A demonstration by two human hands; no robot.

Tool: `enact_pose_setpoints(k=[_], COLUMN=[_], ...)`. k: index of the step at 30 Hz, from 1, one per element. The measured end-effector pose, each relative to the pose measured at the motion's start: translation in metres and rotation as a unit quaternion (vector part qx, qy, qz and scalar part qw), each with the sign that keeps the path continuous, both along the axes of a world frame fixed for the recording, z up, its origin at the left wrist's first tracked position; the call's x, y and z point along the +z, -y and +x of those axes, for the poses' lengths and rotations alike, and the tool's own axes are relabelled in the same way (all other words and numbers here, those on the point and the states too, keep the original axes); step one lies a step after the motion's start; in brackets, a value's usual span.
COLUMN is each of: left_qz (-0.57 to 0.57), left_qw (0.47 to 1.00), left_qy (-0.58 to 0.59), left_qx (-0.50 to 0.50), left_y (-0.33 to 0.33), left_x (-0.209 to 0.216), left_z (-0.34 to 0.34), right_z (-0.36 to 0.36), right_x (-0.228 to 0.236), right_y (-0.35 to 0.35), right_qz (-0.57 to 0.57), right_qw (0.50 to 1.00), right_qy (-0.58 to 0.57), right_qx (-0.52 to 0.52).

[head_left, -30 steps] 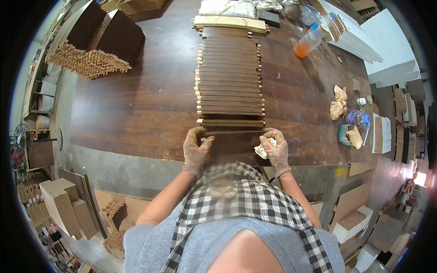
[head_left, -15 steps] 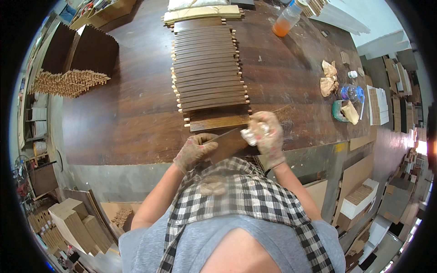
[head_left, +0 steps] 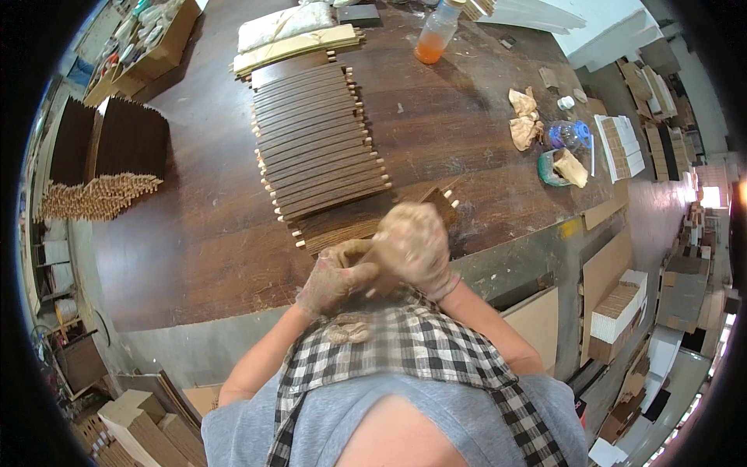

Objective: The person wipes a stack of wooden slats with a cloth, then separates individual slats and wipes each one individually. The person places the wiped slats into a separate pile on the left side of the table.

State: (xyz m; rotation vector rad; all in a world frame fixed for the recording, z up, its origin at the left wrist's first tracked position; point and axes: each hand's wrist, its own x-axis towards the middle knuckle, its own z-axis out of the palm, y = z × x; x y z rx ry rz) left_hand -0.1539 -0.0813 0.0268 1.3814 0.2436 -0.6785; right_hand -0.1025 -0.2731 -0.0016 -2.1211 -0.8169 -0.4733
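My left hand point(head_left: 333, 279), in a pale glove with reddish spots, grips one end of a dark brown wooden slat point(head_left: 440, 205). The slat slants up to the right, and light dowel pins stick out of its far end. Over its middle my right hand point(head_left: 412, 243), gloved alike and smeared by motion, is closed; the white cloth it held half a second ago is hidden beneath it. Just beyond both hands lies a row of similar dark slats point(head_left: 315, 144) with dowel pins at their ends, side by side on the brown table point(head_left: 210, 226).
A tall stack of dowelled slats point(head_left: 105, 156) stands at the left, near a cardboard box point(head_left: 159, 54). Pale slats point(head_left: 299, 48) lie at the row's far end. To the right are a bottle of orange liquid point(head_left: 436, 35), crumpled paper point(head_left: 525, 121) and a cut green container point(head_left: 554, 167).
My right hand has moved left and closed over the slat, hiding the white cloth. The slat's dowelled far end now shows beyond it. The view has turned, shifting the table's things.
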Motion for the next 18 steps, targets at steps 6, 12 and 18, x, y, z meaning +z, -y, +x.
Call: enact_pose_setpoints(k=[6, 12, 18], left_qz=[-0.112, -0.096, -0.242], left_qw=[0.993, 0.995, 0.970], left_qy=[-0.009, -0.002, -0.010], left_qx=[0.046, 0.017, -0.038], left_y=[-0.002, -0.003, -0.003], left_x=[-0.016, -0.016, -0.028], left_z=[-0.012, -0.004, 0.000], right_z=[0.067, 0.034, 0.026], right_x=[-0.001, 0.035, 0.021], right_y=[0.103, 0.098, 0.084], right_qz=[0.077, 0.412, 0.386], right_qw=[0.941, 0.790, 0.765], right_qy=[-0.123, -0.445, -0.513], right_qx=[-0.306, -0.085, -0.044])
